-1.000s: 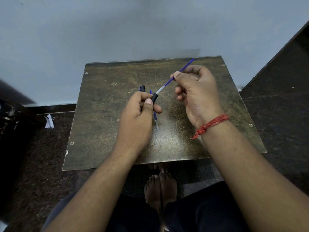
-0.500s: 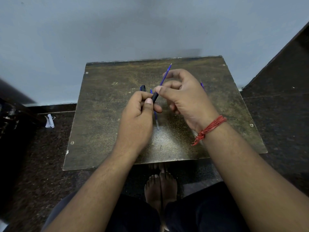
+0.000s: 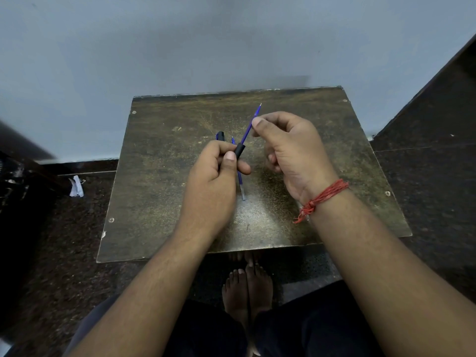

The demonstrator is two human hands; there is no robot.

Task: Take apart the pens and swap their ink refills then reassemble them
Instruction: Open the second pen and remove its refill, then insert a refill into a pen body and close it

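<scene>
— Two hands over the counter, both busy; the left hand is closed round a black pen barrel, the right hand pinches a blue refill between thumb and forefinger.

— And a second refill lies loose on the counter, just under the left hand, with a dark pen piece beyond the knuckles; what might go wrong?

— I'd guess the held refill could bend if pushed off-line from the barrel's mouth; it looks thin. The loose one might roll if a wrist brushes it.

— Which way does the held one point?

— Its long axis slants up and away to the right, fine tip toward the wall, lower end at the barrel; whether it's seated inside, I can't tell.
</scene>
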